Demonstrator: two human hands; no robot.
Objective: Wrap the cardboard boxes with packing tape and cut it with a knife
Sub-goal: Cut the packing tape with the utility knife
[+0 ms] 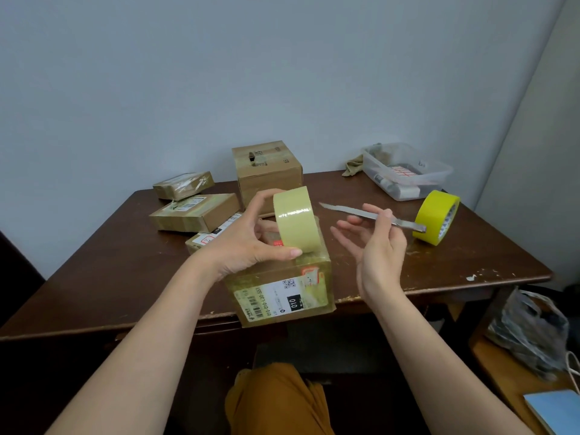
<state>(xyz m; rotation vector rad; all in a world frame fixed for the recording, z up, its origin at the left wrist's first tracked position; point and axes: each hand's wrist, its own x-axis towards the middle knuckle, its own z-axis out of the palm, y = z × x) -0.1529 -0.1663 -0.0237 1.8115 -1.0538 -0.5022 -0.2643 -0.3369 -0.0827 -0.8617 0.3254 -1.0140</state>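
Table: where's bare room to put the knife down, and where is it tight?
Free: the table top's near-left stretch, left of the taped box; also the right front between the right hand and the yellow tape roll. Crowded: back left with the small boxes, centre by the tall box, back right by the plastic bin.

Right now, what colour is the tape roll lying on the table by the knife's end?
Bright yellow tape roll, clearest in the head view.

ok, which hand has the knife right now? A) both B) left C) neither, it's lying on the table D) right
D: the right hand pinches the knife near its middle, blade pointing left, while the left hand grips the pale tape roll on the box.
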